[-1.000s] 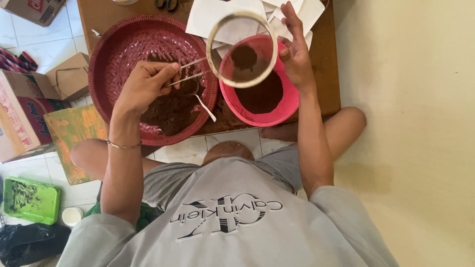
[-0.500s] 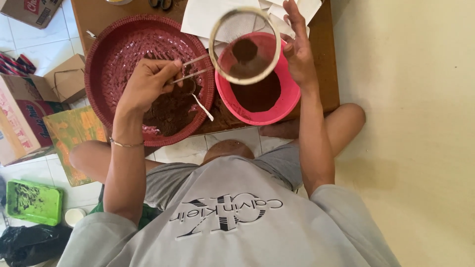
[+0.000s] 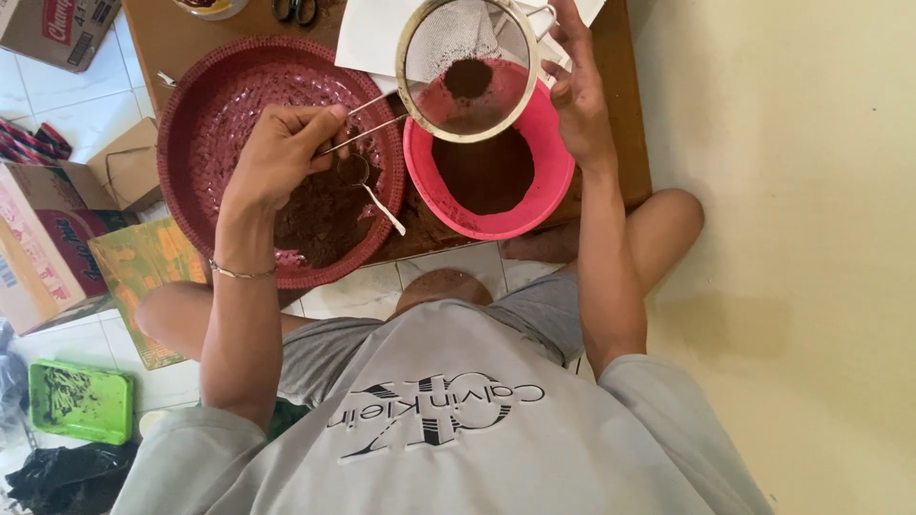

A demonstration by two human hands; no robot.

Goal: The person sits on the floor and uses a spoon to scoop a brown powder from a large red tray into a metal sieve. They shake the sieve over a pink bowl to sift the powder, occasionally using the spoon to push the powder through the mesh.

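Looking down from the head camera, the view is inverted: the person's own torso fills the lower frame and hides part of both arms. The left hand (image 3: 281, 153) is closed, its fingers (image 3: 324, 122) pinching the wire handle of a round metal sieve (image 3: 468, 67). That sieve is held level above a pink bowl (image 3: 553, 181), with a small mound of dark brown powder (image 3: 468, 78) resting on the mesh. The bowl's far rim is covered by the sieve, and more sifted powder lies inside the bowl. The right hand (image 3: 577, 105) has its fingers spread and loosely curved against the sieve's far rim; whether it grips the rim or only steadies it cannot be determined from this angle.

A metal spoon (image 3: 367, 186) lies in a red woven tray (image 3: 205, 105), just below the left hand, its bowl end partly hidden by the knuckles. Coarse brown clumps (image 3: 320, 219) sit in the tray beside it. Both tray and bowl stand on a brown tabletop (image 3: 167, 38), whose far edge is cut off. White paper (image 3: 367, 38) lies behind the sieve. Cardboard boxes (image 3: 57, 238) and a green tray (image 3: 81, 401) stand on the tiled floor at the left, partly out of frame.
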